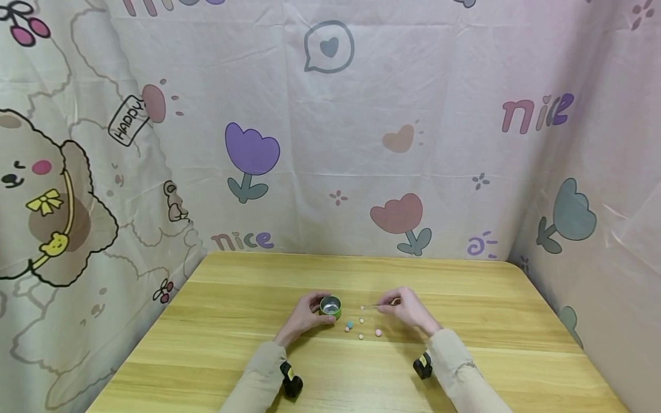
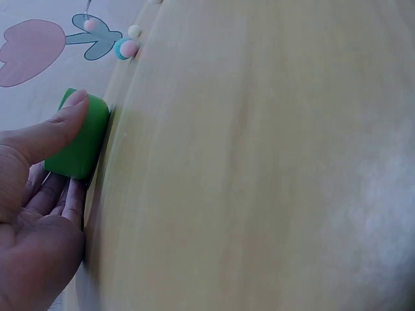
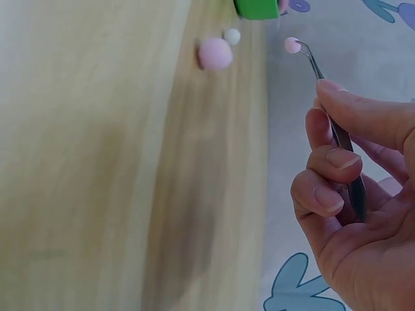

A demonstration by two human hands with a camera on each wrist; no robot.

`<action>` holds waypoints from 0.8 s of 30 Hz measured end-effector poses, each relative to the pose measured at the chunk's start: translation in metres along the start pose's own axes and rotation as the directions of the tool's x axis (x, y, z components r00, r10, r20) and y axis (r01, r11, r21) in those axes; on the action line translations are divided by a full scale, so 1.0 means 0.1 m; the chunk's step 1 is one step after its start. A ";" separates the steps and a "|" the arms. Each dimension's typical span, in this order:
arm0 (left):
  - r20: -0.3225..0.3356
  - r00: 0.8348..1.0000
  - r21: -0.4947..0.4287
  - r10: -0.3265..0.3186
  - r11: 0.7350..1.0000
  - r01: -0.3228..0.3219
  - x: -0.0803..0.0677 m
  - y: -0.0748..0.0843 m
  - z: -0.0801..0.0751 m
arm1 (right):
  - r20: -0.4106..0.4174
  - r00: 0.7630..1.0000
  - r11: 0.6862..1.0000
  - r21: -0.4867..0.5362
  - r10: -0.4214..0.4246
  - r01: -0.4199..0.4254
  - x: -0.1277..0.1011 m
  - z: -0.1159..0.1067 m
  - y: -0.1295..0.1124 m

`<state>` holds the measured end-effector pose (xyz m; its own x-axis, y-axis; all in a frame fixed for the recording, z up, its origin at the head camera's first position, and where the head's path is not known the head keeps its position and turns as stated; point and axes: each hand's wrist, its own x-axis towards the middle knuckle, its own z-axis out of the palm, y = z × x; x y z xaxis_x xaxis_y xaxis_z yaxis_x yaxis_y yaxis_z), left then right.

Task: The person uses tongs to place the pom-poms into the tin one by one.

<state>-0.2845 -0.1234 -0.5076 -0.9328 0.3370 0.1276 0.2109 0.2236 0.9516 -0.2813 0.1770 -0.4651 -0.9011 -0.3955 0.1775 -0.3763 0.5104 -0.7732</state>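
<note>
My left hand (image 1: pixel 308 312) holds a small round green tin (image 1: pixel 338 315) upright on the table, thumb on the near side and fingers round the far side. The tin's mouth faces up and its silvery inside shows. In my right hand (image 1: pixel 408 308) is a pair of bent-tip metal tweezers (image 3: pixel 338 133), pinched between thumb and fingers. A small pink ball (image 3: pixel 292 45) sits in the tweezer tips, lifted above the table and to the right of the tin. Other little balls lie between the hands: a blue one (image 1: pixel 350 324), a larger pink one (image 1: pixel 378 332) and several pale ones.
The wooden table (image 1: pixel 206 321) reaches back to a printed cloth (image 1: pixel 320 126) that hangs behind it and on both sides. A black wrist camera (image 1: pixel 292 383) is strapped to the left sleeve, another (image 1: pixel 423 366) to the right sleeve.
</note>
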 end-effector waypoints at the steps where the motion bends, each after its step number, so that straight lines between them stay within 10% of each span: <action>1: 0.002 1.000 -0.002 0.003 1.000 -0.003 0.00 0.00 0.00 | -0.001 1.000 1.000 -0.001 -0.005 0.005 0.01 0.00 -0.01; 24: 0.007 1.000 -0.007 0.004 1.000 -0.004 0.00 -0.01 -0.01 | 0.024 0.998 0.998 0.001 -0.056 0.056 0.28 0.04 -0.29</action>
<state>-0.2847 -0.1242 -0.5085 -0.9300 0.3439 0.1296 0.2126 0.2156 0.9531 -0.2948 0.1487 -0.4403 -0.8732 -0.4419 0.2054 -0.4259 0.4870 -0.7625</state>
